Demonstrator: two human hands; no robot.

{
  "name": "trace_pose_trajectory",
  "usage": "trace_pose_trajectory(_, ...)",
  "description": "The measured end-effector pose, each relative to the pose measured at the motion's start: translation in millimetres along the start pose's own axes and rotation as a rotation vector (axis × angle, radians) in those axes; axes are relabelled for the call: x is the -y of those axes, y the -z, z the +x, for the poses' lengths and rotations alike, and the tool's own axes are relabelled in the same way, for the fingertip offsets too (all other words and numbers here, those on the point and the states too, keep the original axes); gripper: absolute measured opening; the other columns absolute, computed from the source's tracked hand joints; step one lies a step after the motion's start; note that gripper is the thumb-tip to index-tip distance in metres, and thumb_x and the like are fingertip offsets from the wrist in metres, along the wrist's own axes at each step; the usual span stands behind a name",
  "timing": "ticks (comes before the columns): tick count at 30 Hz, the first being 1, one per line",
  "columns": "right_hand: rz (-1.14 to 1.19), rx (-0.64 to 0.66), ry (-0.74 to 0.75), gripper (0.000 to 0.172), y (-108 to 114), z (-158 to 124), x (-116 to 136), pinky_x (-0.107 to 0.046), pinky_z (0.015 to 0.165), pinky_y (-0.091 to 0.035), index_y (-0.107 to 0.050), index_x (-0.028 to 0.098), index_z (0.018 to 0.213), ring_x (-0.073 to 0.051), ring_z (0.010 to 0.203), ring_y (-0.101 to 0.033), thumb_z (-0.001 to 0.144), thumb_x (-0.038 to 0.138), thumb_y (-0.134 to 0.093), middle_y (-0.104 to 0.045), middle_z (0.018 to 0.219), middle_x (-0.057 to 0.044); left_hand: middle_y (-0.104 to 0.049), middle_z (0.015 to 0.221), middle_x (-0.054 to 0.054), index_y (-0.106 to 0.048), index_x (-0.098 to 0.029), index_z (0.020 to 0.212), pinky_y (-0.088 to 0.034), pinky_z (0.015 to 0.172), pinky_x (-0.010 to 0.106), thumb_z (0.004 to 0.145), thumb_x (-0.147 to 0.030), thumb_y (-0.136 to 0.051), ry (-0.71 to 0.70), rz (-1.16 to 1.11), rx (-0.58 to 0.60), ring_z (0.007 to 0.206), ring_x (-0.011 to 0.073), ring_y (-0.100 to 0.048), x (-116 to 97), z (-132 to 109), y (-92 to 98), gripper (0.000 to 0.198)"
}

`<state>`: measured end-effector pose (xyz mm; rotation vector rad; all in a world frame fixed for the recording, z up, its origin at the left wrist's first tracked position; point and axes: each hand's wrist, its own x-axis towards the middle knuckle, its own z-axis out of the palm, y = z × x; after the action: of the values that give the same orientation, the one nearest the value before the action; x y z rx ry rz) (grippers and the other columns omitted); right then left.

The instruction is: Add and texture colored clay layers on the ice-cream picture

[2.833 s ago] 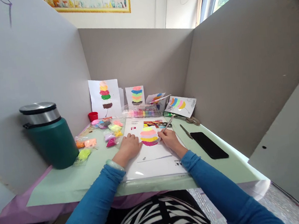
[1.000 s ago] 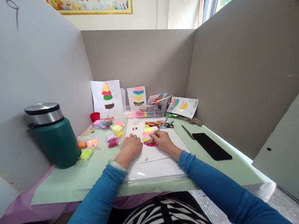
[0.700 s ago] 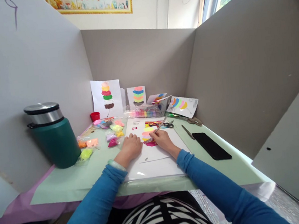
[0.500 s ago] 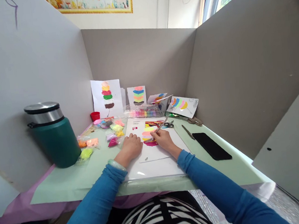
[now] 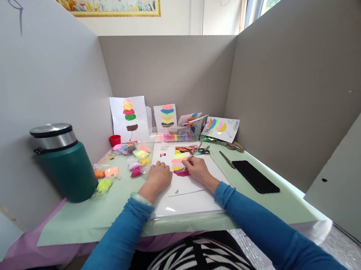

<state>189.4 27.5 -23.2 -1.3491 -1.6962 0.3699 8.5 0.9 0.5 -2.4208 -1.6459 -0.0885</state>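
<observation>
On the white paper [image 5: 186, 187] in front of me is a picture of stacked bands in yellow, pink and magenta clay [image 5: 182, 173]. In my right hand [image 5: 198, 169] is a slim silvery metal tool [image 5: 195, 151], gripped in a pinch. Its back end slants up to the right, and its working tip lies low over the lower bands; the tip's shape is too small to make out. My left hand [image 5: 159, 175] lies flat and empty on the sheet's left side, fingers stretched forward, just left of the bands.
Bags of coloured clay [image 5: 135, 170] and a green flask [image 5: 65, 164] stand left. Behind are a red cup [image 5: 115, 140], finished pictures [image 5: 129, 119] and a clear-wrapped clay pack [image 5: 174, 135]. Scissors [image 5: 204, 150], a slim pointed tool [image 5: 227, 159] and a black phone [image 5: 256, 176] lie right.
The right hand and its metal tool have shifted very slightly, with the tip lower over the bands. My left hand has stayed in place.
</observation>
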Motion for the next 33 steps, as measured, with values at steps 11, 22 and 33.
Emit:
trace_pose_trajectory(11,-0.038,0.04,-0.006,0.028,1,1,1,-0.022,0.061,-0.04,-0.066,0.018,0.065,-0.015,0.062,-0.062,0.085,0.034,-0.055,-0.07,0.064,-0.003,-0.063,0.117,0.019,-0.065,-0.009,0.113,-0.041,0.091,0.045,0.097,-0.03,-0.035,-0.005,0.005,-0.016,0.113,0.0324,-0.051,1,0,-3.1,0.04)
trace_pose_trajectory(22,0.062,0.075,-0.003,0.03,-2,0,2,-0.022,0.06,-0.041,-0.065,0.018,0.067,-0.015,0.063,-0.062,0.085,0.038,-0.054,-0.069,0.065,-0.002,-0.062,0.117,0.02,-0.065,-0.008,0.114,-0.041,0.092,0.047,0.097,-0.03,-0.035,-0.006,-0.016,-0.012,0.113,0.0337,-0.051,0,1,-0.8,0.041)
trace_pose_trajectory(33,0.31,0.036,0.08,0.027,11,-3,-3,-0.025,0.062,-0.045,-0.062,0.018,0.078,-0.015,0.062,-0.061,0.085,0.042,-0.051,-0.066,0.066,-0.001,-0.064,0.12,0.016,-0.07,-0.013,0.103,-0.045,0.091,0.04,0.091,-0.025,-0.049,0.031,-0.351,-0.411,0.109,0.0272,-0.056,7,7,-4.6,0.027)
